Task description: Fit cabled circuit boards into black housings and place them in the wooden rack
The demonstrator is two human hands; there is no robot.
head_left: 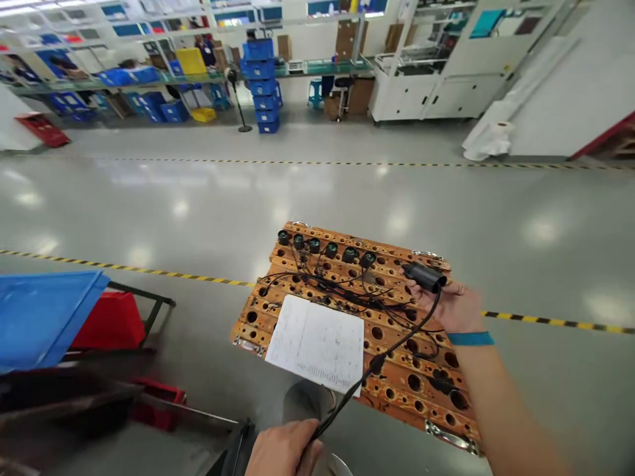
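My right hand (pixel 449 304), with a blue band at the wrist, is closed around a black cylindrical device (pixel 424 275) above the board's right side. From its end a black cable (pixel 397 345) runs down to my left hand (pixel 288 449), whose fingers are wrapped around it at the bottom of the view. Below both lies a brown wooden board (pixel 342 396) full of round holes, with metal handles. Several short black cylinders (pixel 331 249) stand in a row along its far edge, thin wires leading from them. A printed paper sheet (pixel 317 340) rests on the board's near left part.
To the left are a blue bin (pixel 47 317) and a red bin (pixel 109 322) on a dark rack. Yellow-black tape (pixel 183 273) crosses the grey floor. Farther back stand stacked blue crates (pixel 261 86), a fan (pixel 237 99) and white cabinets (pixel 411 92).
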